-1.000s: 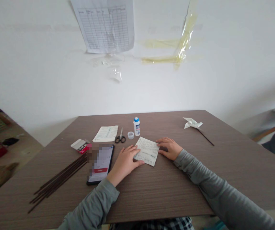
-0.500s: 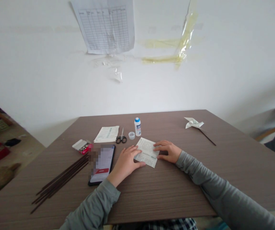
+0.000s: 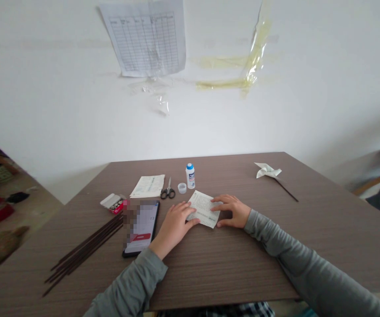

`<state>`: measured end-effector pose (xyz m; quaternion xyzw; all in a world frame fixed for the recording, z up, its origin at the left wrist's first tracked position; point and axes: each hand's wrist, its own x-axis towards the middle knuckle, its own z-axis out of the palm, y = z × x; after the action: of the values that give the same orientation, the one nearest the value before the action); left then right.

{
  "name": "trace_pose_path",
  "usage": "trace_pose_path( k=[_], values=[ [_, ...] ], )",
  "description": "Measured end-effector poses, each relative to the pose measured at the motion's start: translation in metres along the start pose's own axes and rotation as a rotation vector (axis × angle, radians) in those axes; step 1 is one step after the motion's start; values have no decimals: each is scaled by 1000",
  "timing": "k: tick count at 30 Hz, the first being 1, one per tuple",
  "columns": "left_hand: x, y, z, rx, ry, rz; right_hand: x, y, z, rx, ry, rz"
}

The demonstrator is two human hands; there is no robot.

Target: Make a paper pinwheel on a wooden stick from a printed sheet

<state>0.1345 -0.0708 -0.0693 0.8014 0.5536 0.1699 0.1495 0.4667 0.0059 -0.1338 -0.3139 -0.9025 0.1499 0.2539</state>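
Observation:
A square sheet of printed paper (image 3: 203, 206) lies on the table between my hands, its near edge slightly curled up. My left hand (image 3: 176, 222) rests its fingertips on the sheet's left side, with the thumb along the near left edge; its fingers are stretched out, open. My right hand (image 3: 234, 211) touches the right side with spread fingers, and its thumb sits by the near right corner. Just behind the paper stand a white glue bottle with a blue cap (image 3: 190, 176) and a small clear plastic cup (image 3: 182, 188).
Left of the cup lie scissors (image 3: 168, 192) and a stack of printed paper (image 3: 147, 186). A phone (image 3: 143, 231), an open small box (image 3: 113, 203) and several dark sticks (image 3: 86, 244) are at the left. A paper pinwheel on a stick (image 3: 268, 171) lies at the back right.
The paper's near edge has risen slightly and moved a little away from me. My right thumb has shifted toward the table's front edge, while my left hand has hardly moved.

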Motion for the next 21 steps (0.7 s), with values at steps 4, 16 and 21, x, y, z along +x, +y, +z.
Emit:
trace_pose_path(
  k=[4,16,21],
  values=[
    [0,-1,2,19,27,0,0,-3,1,13,-11,-5],
    [2,-8,11,14,86,31,5,-12,-3,-28,7,-1],
    [-1,-7,8,18,90,30,5,-9,-4,-54,66,-1]
  ],
)
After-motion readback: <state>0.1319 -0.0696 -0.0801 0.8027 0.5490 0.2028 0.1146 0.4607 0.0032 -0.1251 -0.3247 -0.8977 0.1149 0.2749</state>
